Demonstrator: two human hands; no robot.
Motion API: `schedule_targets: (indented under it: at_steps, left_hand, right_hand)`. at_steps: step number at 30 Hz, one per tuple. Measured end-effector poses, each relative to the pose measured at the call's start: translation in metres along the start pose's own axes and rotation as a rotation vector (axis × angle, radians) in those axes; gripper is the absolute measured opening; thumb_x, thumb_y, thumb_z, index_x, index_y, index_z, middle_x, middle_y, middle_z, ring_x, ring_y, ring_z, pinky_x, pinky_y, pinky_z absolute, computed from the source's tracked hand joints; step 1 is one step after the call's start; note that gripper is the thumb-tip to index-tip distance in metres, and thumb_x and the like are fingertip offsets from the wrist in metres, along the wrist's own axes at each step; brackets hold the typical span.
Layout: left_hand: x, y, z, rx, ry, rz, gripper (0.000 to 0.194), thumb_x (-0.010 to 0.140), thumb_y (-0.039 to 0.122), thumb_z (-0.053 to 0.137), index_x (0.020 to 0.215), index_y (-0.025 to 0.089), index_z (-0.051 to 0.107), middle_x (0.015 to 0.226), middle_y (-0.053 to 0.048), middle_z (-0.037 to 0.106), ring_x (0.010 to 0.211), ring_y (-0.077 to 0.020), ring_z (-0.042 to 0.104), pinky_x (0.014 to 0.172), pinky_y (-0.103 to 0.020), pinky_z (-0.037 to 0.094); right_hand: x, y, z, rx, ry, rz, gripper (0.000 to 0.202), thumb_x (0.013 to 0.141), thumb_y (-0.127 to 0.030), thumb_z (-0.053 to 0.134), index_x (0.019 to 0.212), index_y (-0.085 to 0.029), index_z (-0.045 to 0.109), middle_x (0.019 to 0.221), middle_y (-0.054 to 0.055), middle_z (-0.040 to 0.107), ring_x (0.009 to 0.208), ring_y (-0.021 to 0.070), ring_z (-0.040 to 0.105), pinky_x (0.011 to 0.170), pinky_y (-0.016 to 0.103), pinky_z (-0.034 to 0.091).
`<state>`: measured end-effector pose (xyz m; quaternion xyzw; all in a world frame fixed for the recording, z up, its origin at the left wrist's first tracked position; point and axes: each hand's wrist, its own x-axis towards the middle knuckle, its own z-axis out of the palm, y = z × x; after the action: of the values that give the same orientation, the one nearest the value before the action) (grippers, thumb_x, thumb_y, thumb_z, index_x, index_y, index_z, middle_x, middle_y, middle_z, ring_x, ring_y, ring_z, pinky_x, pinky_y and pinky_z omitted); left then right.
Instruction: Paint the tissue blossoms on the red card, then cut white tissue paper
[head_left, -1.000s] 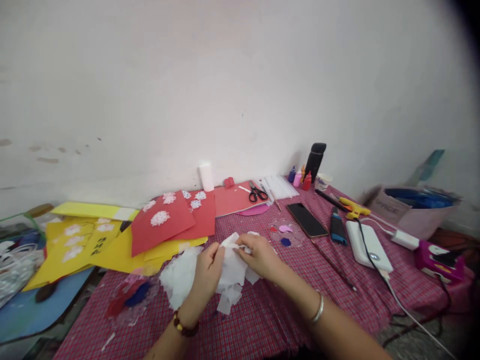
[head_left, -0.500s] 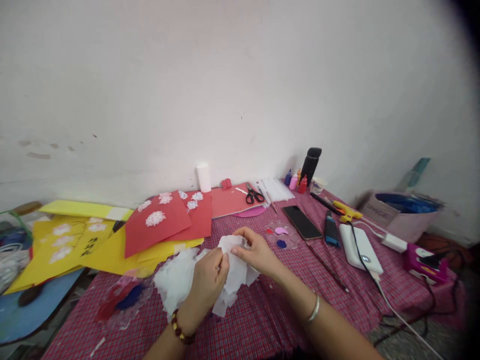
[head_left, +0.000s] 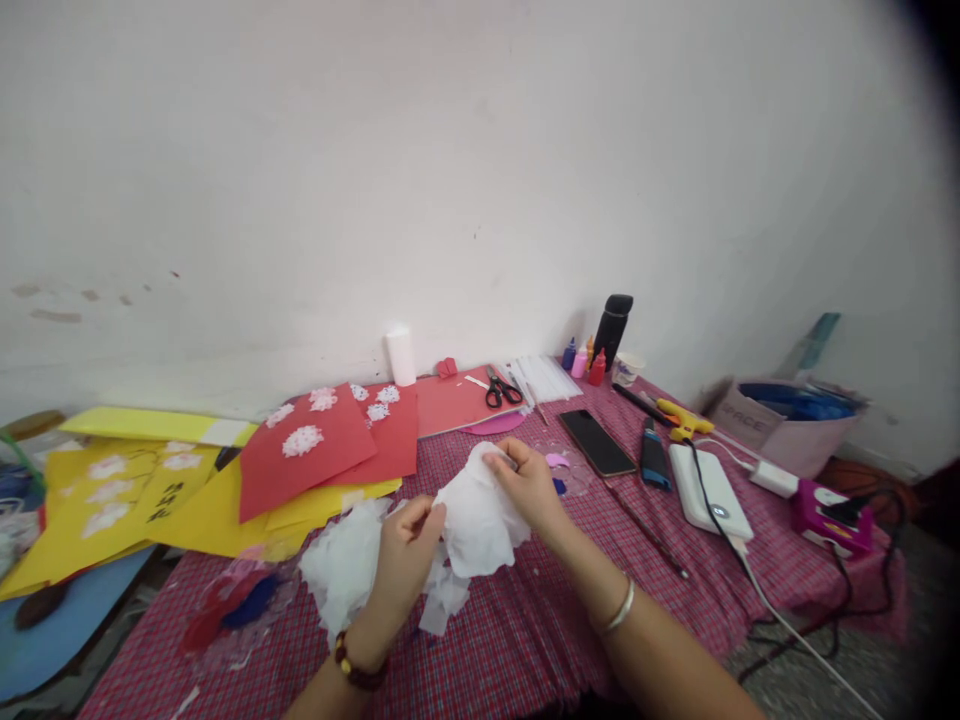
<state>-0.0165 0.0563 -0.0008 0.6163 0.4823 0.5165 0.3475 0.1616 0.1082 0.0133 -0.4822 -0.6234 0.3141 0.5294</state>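
Observation:
A thin white tissue paper (head_left: 480, 515) hangs between my two hands above the checked tablecloth. My left hand (head_left: 409, 545) pinches its left edge between thumb and fingers. At the upper right edge, my right hand (head_left: 529, 485) grips it the same way. More crumpled white tissue pieces (head_left: 341, 570) lie on the cloth, partly behind my left hand. Smaller torn scraps (head_left: 445, 598) rest below the held sheet. To the left sits a clear palette (head_left: 236, 605) with red and blue paint.
Red cards (head_left: 307, 455) with tissue flowers and yellow sheets (head_left: 202, 515) cover the left side. Scissors (head_left: 501, 388) lie at the back. A phone (head_left: 596, 443), brush (head_left: 646, 530), box cutter (head_left: 655, 458), yellow glue gun (head_left: 682, 420) and white power bank (head_left: 709, 492) are on the right.
The tissue is now spread out wider between my hands. My right hand has moved slightly right and up, while the left has shifted a little left. The view has turned slightly right.

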Motion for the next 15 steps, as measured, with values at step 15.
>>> schedule_targets:
  at_steps: [15]
  left_hand:
    - [-0.003, -0.004, -0.001, 0.01, 0.275, -0.262, 0.047, 0.088, 0.056, 0.047, 0.08, 0.014, 0.068, 0.084, -0.011, 0.07, 0.085, -0.0267, 0.063, 0.076, -0.037, 0.05]
  right_hand:
    - [0.008, 0.007, -0.003, 0.222, 0.238, 0.064, 0.025, 0.087, -0.044, 0.045, 0.077, -0.021, 0.047, 0.065, -0.003, 0.043, 0.058, 0.0128, 0.037, 0.053, 0.024, 0.032]
